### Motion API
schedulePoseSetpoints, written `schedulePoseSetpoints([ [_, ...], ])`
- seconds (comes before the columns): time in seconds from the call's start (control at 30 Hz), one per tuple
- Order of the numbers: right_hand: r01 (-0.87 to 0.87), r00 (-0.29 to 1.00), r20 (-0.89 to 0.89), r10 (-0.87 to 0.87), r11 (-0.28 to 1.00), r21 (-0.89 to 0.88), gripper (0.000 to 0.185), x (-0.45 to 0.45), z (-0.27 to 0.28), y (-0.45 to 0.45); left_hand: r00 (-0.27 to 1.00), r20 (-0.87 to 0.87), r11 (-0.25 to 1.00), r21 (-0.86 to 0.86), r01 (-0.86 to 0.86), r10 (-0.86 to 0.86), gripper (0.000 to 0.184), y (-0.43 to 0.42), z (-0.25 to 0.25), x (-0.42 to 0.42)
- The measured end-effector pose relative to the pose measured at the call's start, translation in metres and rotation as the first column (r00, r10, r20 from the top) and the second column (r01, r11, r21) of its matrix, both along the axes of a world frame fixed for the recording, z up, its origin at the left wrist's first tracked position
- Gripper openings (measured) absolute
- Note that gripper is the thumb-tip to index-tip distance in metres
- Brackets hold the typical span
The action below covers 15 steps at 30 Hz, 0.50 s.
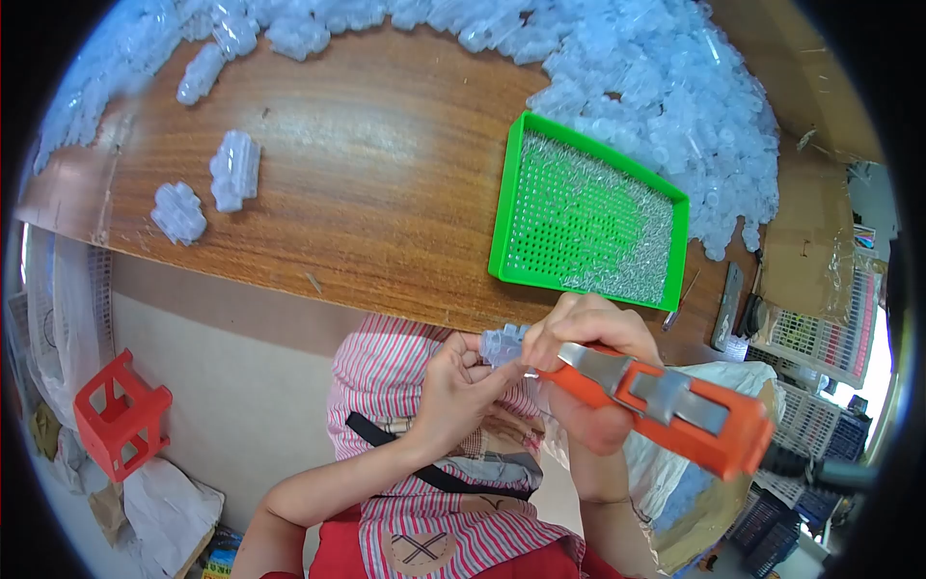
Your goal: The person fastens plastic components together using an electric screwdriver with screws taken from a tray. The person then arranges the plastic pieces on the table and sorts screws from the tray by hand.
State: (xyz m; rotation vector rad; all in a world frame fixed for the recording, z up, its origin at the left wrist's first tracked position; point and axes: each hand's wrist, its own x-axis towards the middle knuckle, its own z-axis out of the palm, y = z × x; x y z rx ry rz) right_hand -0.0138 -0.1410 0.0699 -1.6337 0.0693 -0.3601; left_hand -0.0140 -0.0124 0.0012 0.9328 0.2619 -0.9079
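Observation:
My left hand [461, 388] is closed on a small translucent plastic part [502, 344] just below the table's front edge. My right hand [600, 362] wraps round an orange electric screwdriver [675, 410] with a metal lever, its front end pointing left towards the plastic part. The fingertips of both hands are close together at the part, and the tool's tip is partly hidden by the right fingers. Above my right hand, a green tray [500, 232] with a perforated bottom holds many small silvery screws, gathered mostly along its right side.
Translucent plastic parts [666, 106] are heaped along the table's back and right. Two clusters [234, 171] lie on the wooden table [376, 183] at left. A red stool [121, 415] stands lower left. At right are a dark phone-like object [727, 307], an open bag [714, 386] and baskets [820, 338].

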Motion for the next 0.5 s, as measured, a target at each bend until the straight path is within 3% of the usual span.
schedulePoseSetpoints([
  [0.07,0.003,1.0,-0.006,-0.002,0.981,0.193,0.075,0.005,0.001,-0.003,1.0,-0.011,0.999,-0.036,0.001,-0.002,0.027,0.001,-0.001,0.0],
  [0.13,-0.04,0.994,0.11,-0.003,0.924,0.38,0.073,0.016,0.008,-0.013,0.996,-0.054,0.996,-0.039,0.074,-0.076,0.029,0.005,-0.001,0.003],
  [0.23,-0.042,0.967,0.249,-0.06,0.921,0.386,0.068,0.034,0.035,-0.04,0.954,-0.129,0.962,-0.066,0.263,-0.27,0.036,0.016,0.033,0.019],
  [0.4,0.25,0.956,0.146,-0.256,0.967,0.057,0.056,0.056,0.049,-0.085,0.927,0.151,0.908,-0.199,0.369,-0.344,0.043,0.015,0.07,0.047],
  [0.5,0.294,0.951,0.113,-0.287,0.955,-0.046,0.047,0.062,0.046,-0.097,0.891,0.27,0.857,-0.274,0.435,-0.366,0.045,0.002,0.083,0.067],
])
